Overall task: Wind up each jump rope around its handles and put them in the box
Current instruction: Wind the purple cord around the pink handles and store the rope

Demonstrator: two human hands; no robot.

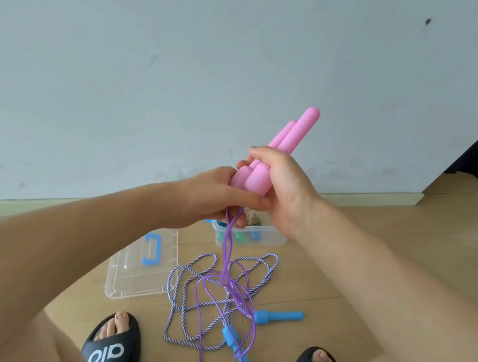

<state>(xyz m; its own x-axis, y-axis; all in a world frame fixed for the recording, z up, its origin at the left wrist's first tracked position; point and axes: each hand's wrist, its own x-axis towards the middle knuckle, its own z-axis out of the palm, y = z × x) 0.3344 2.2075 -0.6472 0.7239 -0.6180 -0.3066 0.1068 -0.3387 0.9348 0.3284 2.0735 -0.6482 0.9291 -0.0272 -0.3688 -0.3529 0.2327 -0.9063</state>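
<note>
Two smooth pink handles [286, 154] stood side by side, gripped by the right hand [281, 181]; the left hand [216, 196] pinched their thin purple cord [226, 260]. Below lay one braided rope [181, 297], two blue handles [279, 316] and a clear box [269, 238].

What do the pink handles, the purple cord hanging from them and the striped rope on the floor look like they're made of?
Pink handles: probably matte foam or soft plastic; no shine, rounded ends.
Purple cord: likely smooth PVC or a similar plastic; thin, glossy, falls in springy loops.
Striped rope: apparently twisted fibre, perhaps cotton or nylon; spiral purple-and-white strands, dull surface.
</note>
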